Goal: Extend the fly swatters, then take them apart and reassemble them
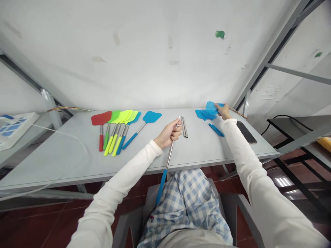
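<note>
My left hand is closed around a metal rod whose blue grip hangs down past the table edge towards my lap. The rod's bare upper tip sticks out above my fingers. At the right, my right hand pinches a blue fly swatter head, lifted just over a few more blue swatter heads. Two loose metal tubes lie beside my left hand. Blue handle grips rest on the table below my right hand.
Whole fly swatters in red, green, yellow and blue lie in a row on the left of the grey table. A dark phone-like slab lies by my right forearm. A white cable crosses the table's left end.
</note>
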A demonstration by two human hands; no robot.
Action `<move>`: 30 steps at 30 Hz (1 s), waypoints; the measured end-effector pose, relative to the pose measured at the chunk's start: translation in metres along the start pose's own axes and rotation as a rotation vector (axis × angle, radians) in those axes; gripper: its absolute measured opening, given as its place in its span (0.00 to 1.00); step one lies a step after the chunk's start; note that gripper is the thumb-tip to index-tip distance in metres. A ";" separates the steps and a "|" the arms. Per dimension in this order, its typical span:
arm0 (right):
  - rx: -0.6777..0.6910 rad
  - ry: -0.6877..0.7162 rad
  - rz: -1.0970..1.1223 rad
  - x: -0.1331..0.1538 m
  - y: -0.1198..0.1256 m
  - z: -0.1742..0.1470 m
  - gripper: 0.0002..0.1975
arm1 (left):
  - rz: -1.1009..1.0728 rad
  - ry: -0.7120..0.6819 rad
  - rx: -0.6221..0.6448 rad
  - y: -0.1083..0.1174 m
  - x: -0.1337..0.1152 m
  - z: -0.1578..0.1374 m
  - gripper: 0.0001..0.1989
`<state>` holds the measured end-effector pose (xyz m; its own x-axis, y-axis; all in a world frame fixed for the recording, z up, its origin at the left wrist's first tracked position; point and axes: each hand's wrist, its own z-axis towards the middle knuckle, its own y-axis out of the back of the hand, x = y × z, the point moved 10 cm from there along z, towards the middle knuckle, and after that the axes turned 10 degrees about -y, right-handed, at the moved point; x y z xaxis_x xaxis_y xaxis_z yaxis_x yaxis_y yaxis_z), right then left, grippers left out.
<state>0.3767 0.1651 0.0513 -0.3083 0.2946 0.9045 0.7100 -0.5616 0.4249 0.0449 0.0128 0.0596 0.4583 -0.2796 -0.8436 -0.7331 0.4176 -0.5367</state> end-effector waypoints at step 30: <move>1.251 0.292 0.027 0.061 -0.116 -0.289 0.24 | -0.300 -0.274 -0.370 0.026 -0.032 0.070 0.06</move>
<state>0.0930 0.0246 0.0672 -0.2989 0.0257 0.9540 0.7773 0.5865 0.2277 0.0464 0.0927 0.0716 0.7525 -0.0834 -0.6532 -0.6550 0.0081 -0.7556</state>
